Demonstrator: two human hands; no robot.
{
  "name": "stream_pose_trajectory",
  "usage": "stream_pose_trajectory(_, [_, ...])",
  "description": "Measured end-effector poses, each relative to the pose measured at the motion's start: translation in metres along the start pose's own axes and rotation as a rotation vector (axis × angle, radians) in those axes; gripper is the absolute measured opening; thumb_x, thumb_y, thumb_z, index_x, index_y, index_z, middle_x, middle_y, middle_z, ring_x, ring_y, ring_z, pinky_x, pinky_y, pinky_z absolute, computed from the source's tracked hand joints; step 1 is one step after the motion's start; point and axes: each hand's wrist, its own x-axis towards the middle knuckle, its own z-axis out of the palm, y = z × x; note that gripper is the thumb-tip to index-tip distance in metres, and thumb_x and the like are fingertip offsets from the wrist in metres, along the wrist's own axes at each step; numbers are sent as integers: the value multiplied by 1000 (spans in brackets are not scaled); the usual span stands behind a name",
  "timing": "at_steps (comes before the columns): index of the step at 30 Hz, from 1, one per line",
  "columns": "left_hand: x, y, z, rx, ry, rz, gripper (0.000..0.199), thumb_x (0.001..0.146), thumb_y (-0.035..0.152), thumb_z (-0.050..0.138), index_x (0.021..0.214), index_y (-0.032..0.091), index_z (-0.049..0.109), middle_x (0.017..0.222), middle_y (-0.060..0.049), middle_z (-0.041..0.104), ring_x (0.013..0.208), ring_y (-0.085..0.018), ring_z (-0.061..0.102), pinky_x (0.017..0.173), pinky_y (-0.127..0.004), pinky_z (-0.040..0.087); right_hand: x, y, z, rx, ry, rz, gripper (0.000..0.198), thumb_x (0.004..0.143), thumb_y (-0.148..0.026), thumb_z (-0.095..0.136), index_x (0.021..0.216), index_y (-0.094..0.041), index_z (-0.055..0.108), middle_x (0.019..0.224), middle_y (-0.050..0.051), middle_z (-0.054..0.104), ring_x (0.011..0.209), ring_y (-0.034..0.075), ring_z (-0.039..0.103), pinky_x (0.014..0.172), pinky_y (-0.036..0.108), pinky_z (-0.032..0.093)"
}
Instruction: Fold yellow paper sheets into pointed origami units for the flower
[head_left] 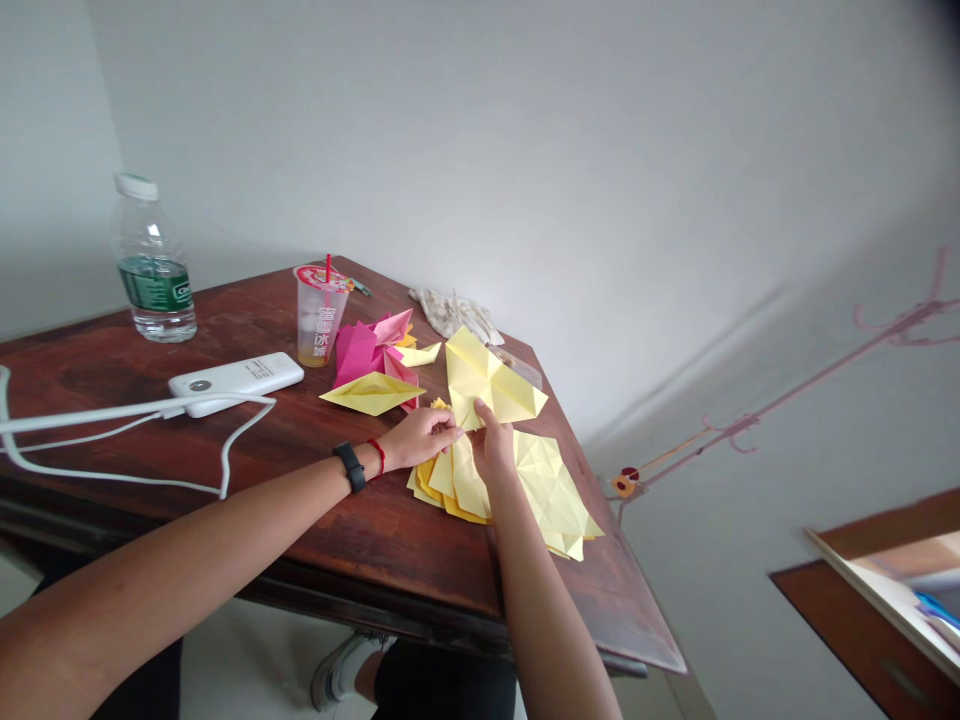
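A creased sheet of pale yellow origami paper [491, 375] is held up over the table by its near edge. My right hand [493, 440] grips it, thumb on top. My left hand [421, 437] is closed with its fingertips at the paper's near left corner. Beneath both hands lies a spread stack of creased yellow paper sheets [551, 490]. A folded yellow paper piece [375, 393] rests left of the sheet, in front of several folded pink paper pieces [360, 350].
On the wooden table [360, 530] stand a plastic cup [319, 315] with a red straw and a water bottle [154, 265]. A white power bank [236, 383] with white cables lies at left. A crumpled pale cloth [454, 313] sits by the wall. A pink coat rack [810, 390] leans at right.
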Motion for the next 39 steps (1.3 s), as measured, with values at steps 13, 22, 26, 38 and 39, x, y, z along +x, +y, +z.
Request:
stream_pose_trajectory(13, [0,0,0,-6,-12,-13,32,89,41,57,65,19,55,58,2,63,55,-14,57,61,-26,44,-1,1,0,-22,-28,-11,44,79,-34,70,120,-23,61,117,9,72,105,27,69,77,37,62])
stream_pose_trajectory(22, [0,0,0,-29,-27,-26,33,88,42,57,65,19,54,59,2,63,55,-14,56,59,-25,44,-1,1,0,1,-37,7,43,78,-35,72,118,-24,61,116,8,72,106,26,69,79,36,62])
stream_pose_trajectory(26, [0,-1,0,-34,-34,-27,33,88,43,57,66,19,55,60,2,63,55,-13,56,56,-24,42,-2,0,1,-28,-36,-10,46,78,-36,71,120,-23,60,118,10,71,105,27,69,79,36,61])
stream_pose_trajectory(38, [1,-2,-1,-33,-33,-17,32,89,42,57,65,19,55,61,1,64,55,-14,56,56,-24,42,-3,-3,3,-40,-29,-7,44,78,-36,69,119,-23,61,117,10,72,106,28,69,82,40,61])
stream_pose_trajectory(39, [1,-2,-1,-34,-30,-14,32,88,41,57,65,19,55,61,1,64,56,-14,56,57,-24,43,-3,-3,3,-30,-28,-2,44,78,-36,70,119,-23,61,118,10,71,106,28,69,82,40,61])
